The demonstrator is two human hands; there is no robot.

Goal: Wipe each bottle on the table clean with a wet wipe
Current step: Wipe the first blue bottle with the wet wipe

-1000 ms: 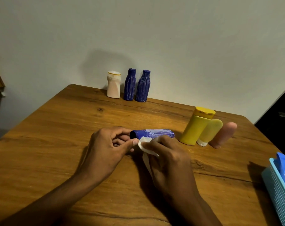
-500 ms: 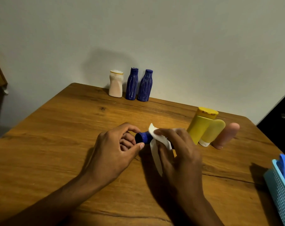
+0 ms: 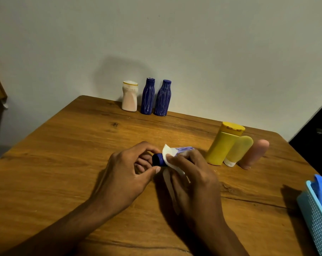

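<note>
While your left hand [image 3: 127, 170] curls its fingers and thumb around the dark cap end of the blue bottle [image 3: 175, 154], your right hand [image 3: 191, 174] wraps the bottle's body through a white wet wipe [image 3: 168, 154]. The bottle lies on its side just above the middle of the wooden tabletop [image 3: 64, 163], cap toward 9 o'clock, its patterned body showing above your right fingers. The wipe folds over the neck next to the cap, and a loose tail of it hangs down beneath your right palm toward 6 o'clock.

At 3 o'clock from your hands, just beside your right knuckles, three bottles lie side by side, each tilted toward 1 o'clock: a yellow bottle [image 3: 221, 148] with a darker yellow cap, a pale yellow tube [image 3: 239, 150] with a white cap touching it, and a pink tube [image 3: 256, 154] next to that.

At 12 o'clock, well apart from your hands and near the far edge by the wall, three bottles stand upright in a row: a white bottle [image 3: 129, 97] on the left, then two dark blue ribbed bottles [image 3: 147, 97] [image 3: 162, 98] close together.

At 4 o'clock, at the tabletop's right edge, a light blue perforated basket [image 3: 315, 215] holds something bright blue; you cannot tell what it is.
</note>
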